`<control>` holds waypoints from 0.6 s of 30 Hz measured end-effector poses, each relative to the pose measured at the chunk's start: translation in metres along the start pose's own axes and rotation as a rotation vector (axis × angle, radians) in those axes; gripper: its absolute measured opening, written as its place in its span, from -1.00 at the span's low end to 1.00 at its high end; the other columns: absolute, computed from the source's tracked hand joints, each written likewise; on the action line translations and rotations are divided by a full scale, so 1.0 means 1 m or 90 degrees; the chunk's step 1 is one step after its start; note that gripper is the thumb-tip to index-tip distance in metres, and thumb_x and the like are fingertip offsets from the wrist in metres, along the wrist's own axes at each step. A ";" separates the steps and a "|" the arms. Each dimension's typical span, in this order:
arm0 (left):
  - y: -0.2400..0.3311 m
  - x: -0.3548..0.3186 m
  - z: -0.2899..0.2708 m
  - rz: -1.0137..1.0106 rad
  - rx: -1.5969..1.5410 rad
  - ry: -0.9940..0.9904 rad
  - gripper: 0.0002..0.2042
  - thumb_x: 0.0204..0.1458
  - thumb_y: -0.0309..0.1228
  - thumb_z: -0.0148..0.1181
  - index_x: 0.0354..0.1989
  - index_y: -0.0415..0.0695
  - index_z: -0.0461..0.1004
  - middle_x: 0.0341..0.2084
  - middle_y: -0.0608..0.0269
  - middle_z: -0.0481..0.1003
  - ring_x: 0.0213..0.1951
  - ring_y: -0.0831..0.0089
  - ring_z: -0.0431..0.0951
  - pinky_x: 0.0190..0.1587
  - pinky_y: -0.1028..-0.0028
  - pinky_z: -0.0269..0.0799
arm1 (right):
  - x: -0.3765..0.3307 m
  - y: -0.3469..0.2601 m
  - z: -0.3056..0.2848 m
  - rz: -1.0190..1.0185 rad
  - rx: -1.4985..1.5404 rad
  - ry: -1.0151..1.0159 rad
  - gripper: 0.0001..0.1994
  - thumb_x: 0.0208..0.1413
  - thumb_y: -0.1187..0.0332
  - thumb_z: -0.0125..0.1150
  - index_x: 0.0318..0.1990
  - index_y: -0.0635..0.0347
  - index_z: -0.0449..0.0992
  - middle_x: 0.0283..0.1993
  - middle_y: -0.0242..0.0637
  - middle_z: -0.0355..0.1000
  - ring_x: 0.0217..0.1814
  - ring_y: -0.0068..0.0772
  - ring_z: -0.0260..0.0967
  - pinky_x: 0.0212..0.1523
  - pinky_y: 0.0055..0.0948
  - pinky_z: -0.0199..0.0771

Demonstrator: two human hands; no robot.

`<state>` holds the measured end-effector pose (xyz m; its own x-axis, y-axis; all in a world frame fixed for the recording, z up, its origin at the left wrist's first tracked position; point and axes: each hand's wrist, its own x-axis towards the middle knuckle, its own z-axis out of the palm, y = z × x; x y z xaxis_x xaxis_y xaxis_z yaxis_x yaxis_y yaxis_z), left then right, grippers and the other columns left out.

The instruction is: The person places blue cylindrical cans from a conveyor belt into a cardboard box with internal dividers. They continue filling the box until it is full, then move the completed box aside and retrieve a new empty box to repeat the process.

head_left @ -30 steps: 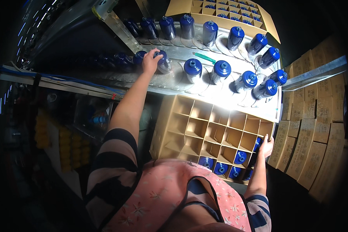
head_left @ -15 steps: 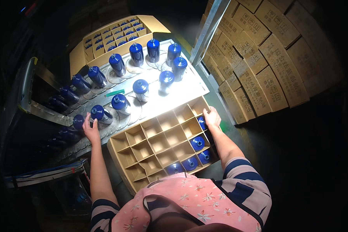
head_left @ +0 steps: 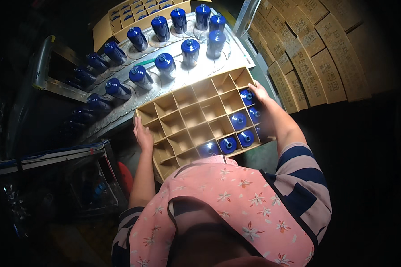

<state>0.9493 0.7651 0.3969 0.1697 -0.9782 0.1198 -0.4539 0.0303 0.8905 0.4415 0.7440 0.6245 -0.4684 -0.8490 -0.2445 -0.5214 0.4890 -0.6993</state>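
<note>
A cardboard box (head_left: 193, 115) with a grid of dividers is in front of my body, tilted a little. Several blue glass bottles (head_left: 228, 144) stand in its cells toward the right and near sides; the other visible cells hold none. My left hand (head_left: 143, 135) grips the box's left wall, fingers along the outside. At the far right corner, my right hand (head_left: 259, 95) holds the rim. Just beyond the box, two rows of blue bottles (head_left: 165, 65) stand upright on a conveyor (head_left: 173, 84). My apron hides part of the near edge.
Another divided box (head_left: 120, 32) with blue-topped bottles stands beyond the conveyor. Stacked cartons (head_left: 305, 58) rise at the right, behind a metal post (head_left: 249, 15). A metal guard frame (head_left: 42, 66) crosses the conveyor's left side. A dark metal stand (head_left: 93, 178) is at lower left.
My left hand has left a bottle on the conveyor and come onto the box's left wall. My right hand stays on the box. The view has shifted, so the scene sits higher.
</note>
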 end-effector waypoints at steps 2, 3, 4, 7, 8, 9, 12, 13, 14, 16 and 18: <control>0.000 -0.006 -0.016 -0.005 0.007 0.004 -0.29 -0.09 -0.75 0.12 0.31 -0.04 0.17 0.33 0.10 0.16 0.25 0.09 0.21 0.28 0.27 0.12 | -0.013 0.010 -0.011 -0.076 0.064 -0.124 -0.47 0.16 0.18 0.20 0.24 0.15 0.29 0.14 -0.22 0.41 0.14 -0.41 0.34 0.15 -0.46 0.29; 0.005 -0.009 -0.019 -0.036 0.005 0.001 -0.30 -0.09 -0.75 0.11 0.31 -0.02 0.19 0.32 0.11 0.18 0.24 0.10 0.23 0.27 0.27 0.13 | -0.022 0.013 -0.019 -0.107 -0.051 -0.089 -0.39 0.13 0.16 0.23 0.31 0.12 0.23 0.20 -0.19 0.37 0.20 -0.38 0.31 0.21 -0.46 0.24; 0.012 -0.014 -0.023 0.011 -0.004 0.028 -0.32 -0.09 -0.75 0.11 0.29 -0.03 0.22 0.30 0.11 0.21 0.24 0.11 0.23 0.27 0.27 0.13 | -0.036 0.018 -0.028 -0.135 -0.096 -0.084 -0.40 0.16 0.19 0.21 0.32 0.16 0.21 0.27 -0.18 0.31 0.30 -0.37 0.21 0.30 -0.46 0.13; 0.045 -0.022 -0.029 0.072 -0.063 0.011 -0.47 -0.06 -0.73 0.12 0.15 -0.09 0.41 0.22 0.13 0.32 0.14 0.20 0.33 0.19 0.35 0.24 | -0.073 0.025 -0.033 -0.208 -0.292 0.042 -0.35 0.06 0.27 0.33 0.32 0.07 0.24 0.28 -0.21 0.30 0.34 -0.32 0.20 0.32 -0.42 0.15; 0.059 -0.025 -0.027 0.074 -0.127 -0.044 -0.51 -0.05 -0.72 0.13 0.12 -0.09 0.45 0.19 0.14 0.35 0.10 0.22 0.36 0.17 0.38 0.27 | -0.082 0.025 -0.033 -0.251 -0.301 0.054 -0.37 0.03 0.32 0.34 0.29 0.03 0.28 0.30 -0.21 0.28 0.35 -0.29 0.20 0.35 -0.41 0.13; 0.078 -0.026 -0.024 0.077 -0.187 -0.103 -0.54 -0.04 -0.72 0.13 0.08 -0.09 0.48 0.16 0.14 0.37 0.07 0.24 0.39 0.14 0.41 0.30 | -0.085 0.024 -0.035 -0.313 -0.319 0.038 -0.40 0.05 0.33 0.32 0.28 0.03 0.30 0.33 -0.18 0.24 0.38 -0.24 0.16 0.38 -0.36 0.09; 0.126 -0.036 0.003 0.235 -0.205 -0.271 -0.67 -0.02 -0.63 0.21 -0.08 -0.03 0.59 -0.15 0.25 0.57 -0.07 0.33 0.47 0.01 0.40 0.39 | -0.081 0.022 -0.011 -0.440 -0.333 0.033 -0.47 0.03 0.31 0.29 0.21 0.04 0.38 0.31 -0.12 0.25 0.41 -0.12 0.10 0.40 -0.25 0.07; 0.141 -0.043 0.011 0.229 -0.232 -0.394 -0.68 -0.04 -0.63 0.22 -0.09 -0.03 0.60 -0.16 0.28 0.58 -0.07 0.34 0.48 -0.01 0.39 0.40 | -0.077 0.022 -0.003 -0.443 -0.399 0.056 -0.49 0.01 0.26 0.30 0.18 -0.04 0.42 0.23 -0.10 0.34 0.34 -0.02 0.19 0.35 -0.16 0.16; 0.154 -0.047 0.018 0.335 -0.218 -0.481 -0.68 -0.08 -0.61 0.26 -0.11 -0.02 0.60 -0.15 0.30 0.58 -0.07 0.33 0.48 0.01 0.38 0.38 | -0.079 0.024 0.005 -0.413 -0.411 0.133 -0.51 -0.03 0.20 0.33 0.13 -0.14 0.47 0.16 -0.09 0.40 0.25 0.04 0.27 0.26 -0.09 0.27; 0.175 -0.057 0.024 0.456 -0.143 -0.648 -0.67 -0.15 -0.55 0.32 -0.14 -0.01 0.61 -0.12 0.32 0.58 -0.05 0.31 0.46 0.06 0.35 0.31 | -0.079 0.023 0.014 -0.366 -0.407 0.193 -0.53 -0.06 0.14 0.34 0.09 -0.21 0.50 0.13 -0.01 0.40 0.24 0.02 0.27 0.22 -0.08 0.25; 0.189 -0.061 0.022 0.500 -0.067 -0.736 -0.65 -0.20 -0.49 0.36 -0.14 0.01 0.60 -0.07 0.36 0.57 0.01 0.27 0.43 0.13 0.28 0.23 | -0.077 0.017 0.013 -0.265 -0.356 0.117 -0.49 -0.03 0.03 0.30 0.14 -0.22 0.46 0.22 -0.07 0.31 0.34 -0.04 0.11 0.30 0.01 0.06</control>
<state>0.8337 0.8259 0.5478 -0.9253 -0.3109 0.2173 -0.0172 0.6066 0.7948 0.4777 0.8150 0.6221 -0.2384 -0.9638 0.1196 -0.9468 0.2033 -0.2496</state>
